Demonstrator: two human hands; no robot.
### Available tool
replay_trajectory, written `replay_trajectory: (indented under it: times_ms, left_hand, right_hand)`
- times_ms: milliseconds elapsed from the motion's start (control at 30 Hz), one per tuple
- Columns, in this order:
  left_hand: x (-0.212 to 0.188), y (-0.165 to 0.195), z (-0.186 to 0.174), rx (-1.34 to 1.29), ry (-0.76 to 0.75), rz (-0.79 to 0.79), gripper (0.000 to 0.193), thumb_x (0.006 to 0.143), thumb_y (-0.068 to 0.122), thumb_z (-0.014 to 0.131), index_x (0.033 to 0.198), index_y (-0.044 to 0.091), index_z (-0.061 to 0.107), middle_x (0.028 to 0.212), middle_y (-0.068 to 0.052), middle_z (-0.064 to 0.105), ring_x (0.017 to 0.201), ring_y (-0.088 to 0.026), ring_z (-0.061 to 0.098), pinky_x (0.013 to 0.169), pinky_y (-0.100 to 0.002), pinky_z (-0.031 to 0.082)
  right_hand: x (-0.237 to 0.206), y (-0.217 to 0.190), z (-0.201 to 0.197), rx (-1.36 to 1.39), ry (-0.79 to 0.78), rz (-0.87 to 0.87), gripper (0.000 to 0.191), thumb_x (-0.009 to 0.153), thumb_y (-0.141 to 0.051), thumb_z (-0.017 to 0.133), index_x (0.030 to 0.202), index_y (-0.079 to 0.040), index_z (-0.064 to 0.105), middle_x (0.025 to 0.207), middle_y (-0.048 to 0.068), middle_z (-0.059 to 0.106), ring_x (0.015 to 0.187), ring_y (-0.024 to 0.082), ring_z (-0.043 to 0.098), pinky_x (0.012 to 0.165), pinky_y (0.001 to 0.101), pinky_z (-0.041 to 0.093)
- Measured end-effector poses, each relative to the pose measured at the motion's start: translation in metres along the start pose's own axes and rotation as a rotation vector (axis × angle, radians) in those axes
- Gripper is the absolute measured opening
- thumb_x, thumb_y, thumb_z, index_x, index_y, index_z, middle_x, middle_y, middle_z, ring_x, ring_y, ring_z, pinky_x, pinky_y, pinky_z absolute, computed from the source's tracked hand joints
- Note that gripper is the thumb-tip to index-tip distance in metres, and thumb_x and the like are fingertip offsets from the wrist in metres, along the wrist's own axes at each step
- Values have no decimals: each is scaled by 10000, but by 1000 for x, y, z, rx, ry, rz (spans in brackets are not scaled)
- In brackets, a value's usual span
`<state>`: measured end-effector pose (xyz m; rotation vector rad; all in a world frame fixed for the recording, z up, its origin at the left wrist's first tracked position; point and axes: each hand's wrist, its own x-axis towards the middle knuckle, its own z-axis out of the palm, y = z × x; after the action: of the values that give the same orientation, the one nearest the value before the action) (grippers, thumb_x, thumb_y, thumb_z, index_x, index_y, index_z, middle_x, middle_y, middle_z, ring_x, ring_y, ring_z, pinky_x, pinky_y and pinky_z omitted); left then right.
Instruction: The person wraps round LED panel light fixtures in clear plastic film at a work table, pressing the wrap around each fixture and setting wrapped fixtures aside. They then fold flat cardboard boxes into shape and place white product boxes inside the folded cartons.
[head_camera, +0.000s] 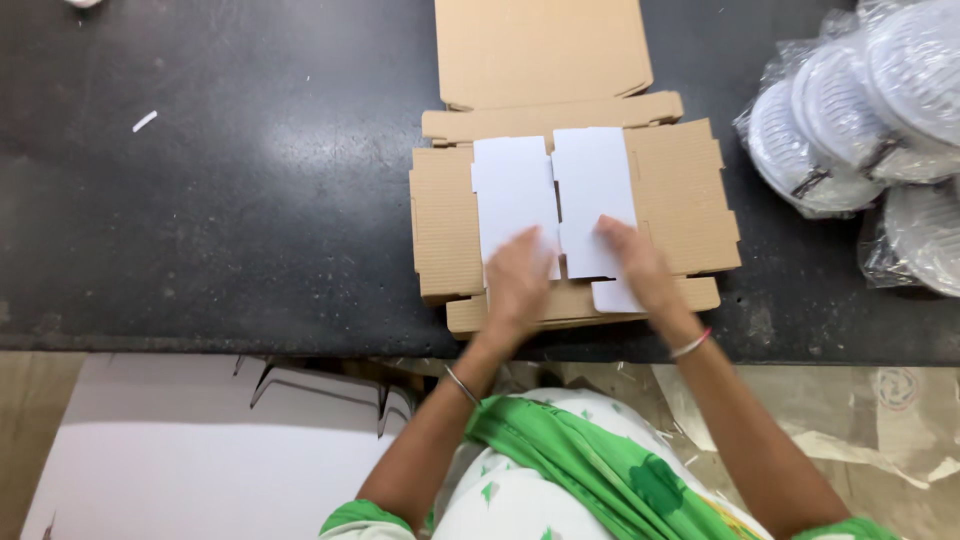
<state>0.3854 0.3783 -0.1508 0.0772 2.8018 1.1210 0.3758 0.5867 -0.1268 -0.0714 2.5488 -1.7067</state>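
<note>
So there's a flat brown cardboard box blank (690, 195) lying unfolded on a dark worktop (220, 200), right at the near edge of it in front of the person. Its long axis runs away from the person toward the far side, with the big lid panel (540, 50) pointing away at the top of the view.

On top of the blank sit two white card inserts, side by side and nearly touching. The left white insert (512, 185) and the right white insert (592, 175) both run lengthwise the same way as the box, near to far.

The left hand (518, 280) lies flat, fingers together and stretched out, pressing on the near end of the left white insert. The right hand (635, 262) is also flat, fingers extended, on the near end of the right white insert. Neither hand is gripping anything, just palms down.

Off to the right there's a pile of round white discs in clear plastic bags (860, 130), well apart from the box. Below the worktop edge, on the left, are larger white sheets (200, 460).
</note>
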Motion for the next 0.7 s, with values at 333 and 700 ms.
replay_trajectory:
  times_ms: [333, 700]
  left_hand:
    - [123, -17, -38, -546, 467, -333, 642, 1011, 517, 545, 1319, -41, 469, 1348, -236, 484, 1224, -362, 500, 1044, -474, 413]
    - [119, -32, -33, -548, 573, 31, 541, 980, 248, 638, 1469, 63, 498, 1336, -112, 577, 1167, -260, 541, 1019, -424, 432]
  right_hand:
    - [115, -2, -31, 868, 119, 117, 300, 1107, -304, 591, 1163, -9, 575, 1009, 25, 522, 866, 112, 438, 732, 245, 397]
    - [86, 0, -6, 633, 408, 92, 894, 883, -91, 770, 1602, -23, 244, 1181, 64, 552, 1020, 122, 576, 887, 251, 558]
